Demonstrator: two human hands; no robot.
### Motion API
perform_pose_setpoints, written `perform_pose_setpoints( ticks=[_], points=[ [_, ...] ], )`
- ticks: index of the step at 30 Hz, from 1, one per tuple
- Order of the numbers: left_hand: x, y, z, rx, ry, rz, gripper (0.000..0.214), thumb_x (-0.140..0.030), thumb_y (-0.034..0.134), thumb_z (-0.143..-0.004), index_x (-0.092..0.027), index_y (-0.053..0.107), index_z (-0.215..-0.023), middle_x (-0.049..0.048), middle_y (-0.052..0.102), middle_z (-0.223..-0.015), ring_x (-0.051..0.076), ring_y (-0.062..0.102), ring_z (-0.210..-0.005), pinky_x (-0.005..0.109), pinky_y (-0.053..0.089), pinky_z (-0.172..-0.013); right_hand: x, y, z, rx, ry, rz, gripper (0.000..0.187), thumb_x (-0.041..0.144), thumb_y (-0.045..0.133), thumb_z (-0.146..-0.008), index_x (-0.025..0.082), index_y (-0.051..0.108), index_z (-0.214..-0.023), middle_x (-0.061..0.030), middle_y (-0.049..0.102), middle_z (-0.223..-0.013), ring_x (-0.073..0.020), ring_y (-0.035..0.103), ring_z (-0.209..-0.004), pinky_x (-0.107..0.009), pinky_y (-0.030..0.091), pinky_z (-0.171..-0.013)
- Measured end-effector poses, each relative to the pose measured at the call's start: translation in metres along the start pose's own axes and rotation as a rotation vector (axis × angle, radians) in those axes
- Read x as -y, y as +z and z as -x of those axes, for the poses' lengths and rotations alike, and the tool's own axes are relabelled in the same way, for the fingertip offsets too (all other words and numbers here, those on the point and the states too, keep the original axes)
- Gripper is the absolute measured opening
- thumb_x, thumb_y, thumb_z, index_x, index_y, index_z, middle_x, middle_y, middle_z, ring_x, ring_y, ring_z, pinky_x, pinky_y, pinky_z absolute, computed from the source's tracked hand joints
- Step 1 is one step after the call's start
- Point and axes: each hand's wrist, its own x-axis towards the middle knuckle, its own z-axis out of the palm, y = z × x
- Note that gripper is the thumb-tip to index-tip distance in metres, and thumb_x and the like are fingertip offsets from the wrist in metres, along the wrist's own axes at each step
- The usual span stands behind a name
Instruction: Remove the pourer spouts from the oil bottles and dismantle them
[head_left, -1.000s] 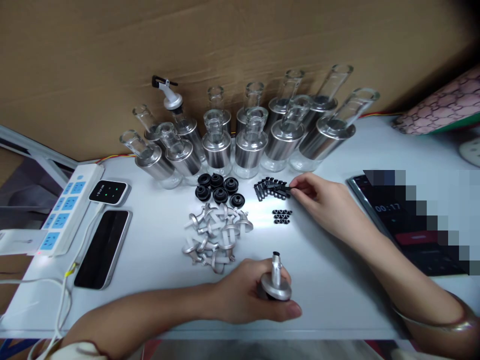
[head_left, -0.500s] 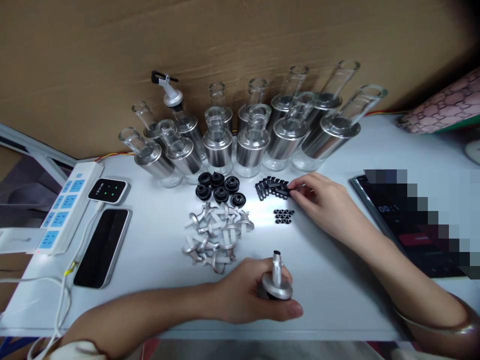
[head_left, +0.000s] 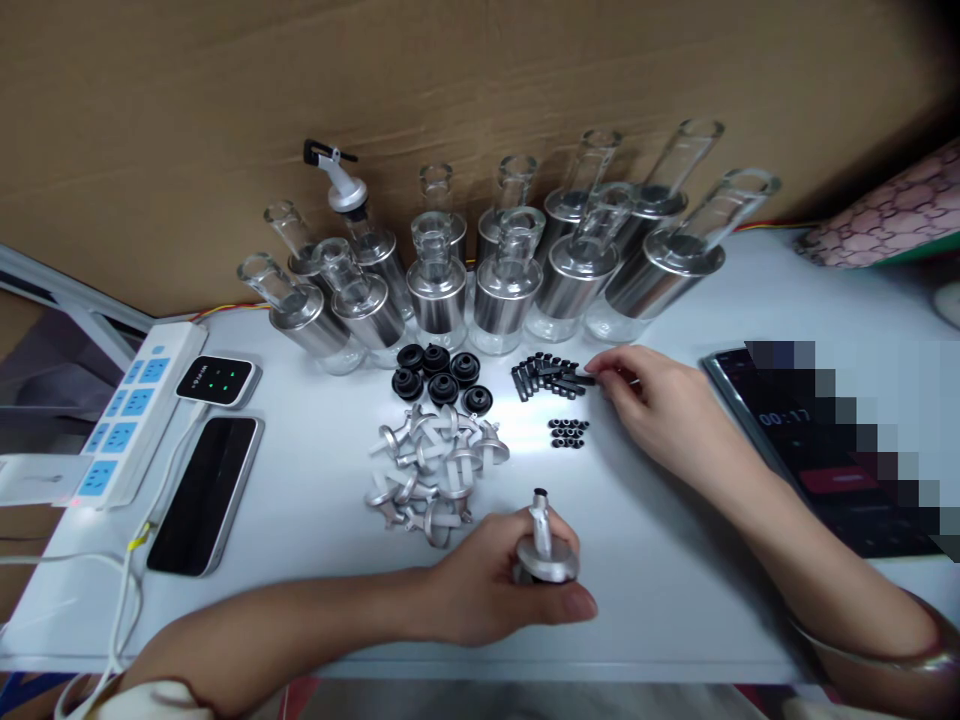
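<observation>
My left hand (head_left: 510, 580) is wrapped round a bottle pourer (head_left: 546, 555), its silver spout upright with a small black tip and a dark part under the flange. At the right edge of a pile of black levers (head_left: 536, 375), my right hand (head_left: 649, 395) pinches one black lever (head_left: 586, 380) between thumb and fingertips. Small black tips (head_left: 568, 433) stand in short rows just below that pile. Left of them lie silver pourer spouts (head_left: 427, 460) in a heap, with several black rubber stoppers (head_left: 442, 388) behind.
Glass bottles with metal sleeves (head_left: 437, 300) stand along the cardboard backing; one at the back left carries a pourer with a black lever (head_left: 341, 185). On the left are a power strip (head_left: 139, 410), a small white device (head_left: 217, 382) and a phone (head_left: 206, 500). Another phone (head_left: 795, 440) lies right.
My right hand has shifted slightly right, drawing a black lever out from the pile's edge. The pourer in my left hand has moved a little left and up.
</observation>
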Motion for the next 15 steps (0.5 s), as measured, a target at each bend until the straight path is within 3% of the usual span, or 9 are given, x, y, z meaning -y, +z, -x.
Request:
perform_pose_setpoints(
  ticks=[8, 15],
  points=[
    [0.0038, -0.0016, 0.0032, -0.028, 0.084, 0.088, 0.06, -0.072, 0.062, -0.071, -0.016, 0.046, -0.08, -0.0039, 0.046, -0.063, 0.006, 0.038, -0.054, 0.022, 0.03, -0.053, -0.0002, 0.0033, 0.0012, -0.01, 0.017, -0.006, 0.02, 0.016, 0.04, -0.084, 0.02, 0.059, -0.084, -0.0038, 0.064, -0.066, -0.0191, 0.059, -0.058, -0.031, 0.043, -0.058],
    [0.0072, -0.0023, 0.0025, -0.006, 0.125, 0.136, 0.059, -0.073, 0.056, -0.076, -0.015, 0.046, -0.079, -0.0014, 0.049, -0.065, 0.006, 0.042, -0.055, 0.02, 0.035, -0.053, 0.0094, -0.0059, 0.0, 0.013, 0.121, -0.082, 0.014, 0.023, 0.047, -0.086, 0.019, 0.06, -0.085, -0.0039, 0.063, -0.067, -0.0173, 0.056, -0.056, -0.03, 0.041, -0.057]
  ],
)
